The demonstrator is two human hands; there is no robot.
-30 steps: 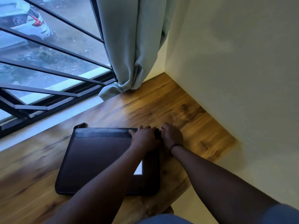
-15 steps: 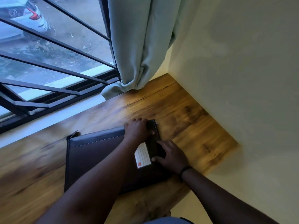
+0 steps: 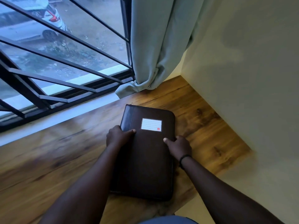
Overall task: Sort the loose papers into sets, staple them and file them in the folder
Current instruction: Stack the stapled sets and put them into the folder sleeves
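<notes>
While the closed dark folder (image 3: 146,159) lies flat on the wooden worktop (image 3: 48,159) at lower centre of the frame, the left hand (image 3: 118,137) grips its left edge and the right hand (image 3: 178,145) grips its right edge, thumbs on the cover.

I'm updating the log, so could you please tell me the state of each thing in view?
Folder: closed, flat on the desk, label up.
Left hand: grips the folder's left edge.
Right hand: grips the folder's right edge.
Curtain: drawn aside, bunched in the corner.
Desk: bears the folder.
</notes>
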